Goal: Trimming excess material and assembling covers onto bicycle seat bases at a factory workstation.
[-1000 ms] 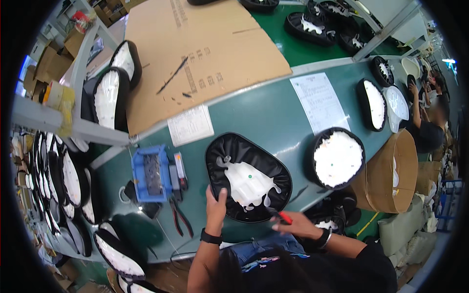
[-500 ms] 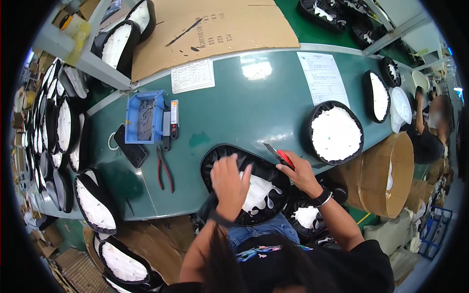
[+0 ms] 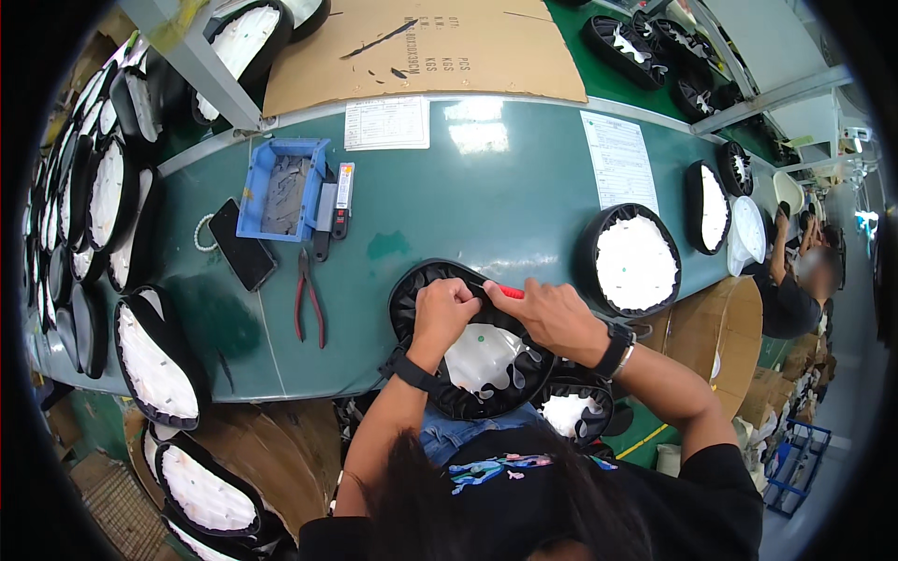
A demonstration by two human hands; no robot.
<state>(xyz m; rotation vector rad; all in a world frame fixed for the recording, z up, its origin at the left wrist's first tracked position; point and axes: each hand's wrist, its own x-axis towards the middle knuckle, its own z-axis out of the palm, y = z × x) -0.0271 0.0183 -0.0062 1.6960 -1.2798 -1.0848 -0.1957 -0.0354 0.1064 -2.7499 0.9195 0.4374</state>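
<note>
On my lap, against the table edge, rests a rounded pad [image 3: 482,360] with a gathered black cover and a white underside. My left hand [image 3: 443,316] is closed over its far left part, thumb and fingers pinching at the black covering; what lies between the fingertips is mostly hidden. In my right hand [image 3: 566,323] is a red-handled utility knife [image 3: 508,292], held at the pad's far edge, close to my left fingers. Its blade is hard to make out.
Left on the green table are a blue tray [image 3: 245,210] with dark scraps, pliers [image 3: 307,299], a phone [image 3: 241,245] and a spare knife [image 3: 342,201]. A round white-topped pad [image 3: 636,262] stands at right. Similar pads [image 3: 154,360] are stacked left. Another person [image 3: 795,290] is at far right.
My left hand has gone from spread fingers to a closed pinch at the pad's far side. My right hand has brought the knife left to meet it. The view has shifted slightly.
</note>
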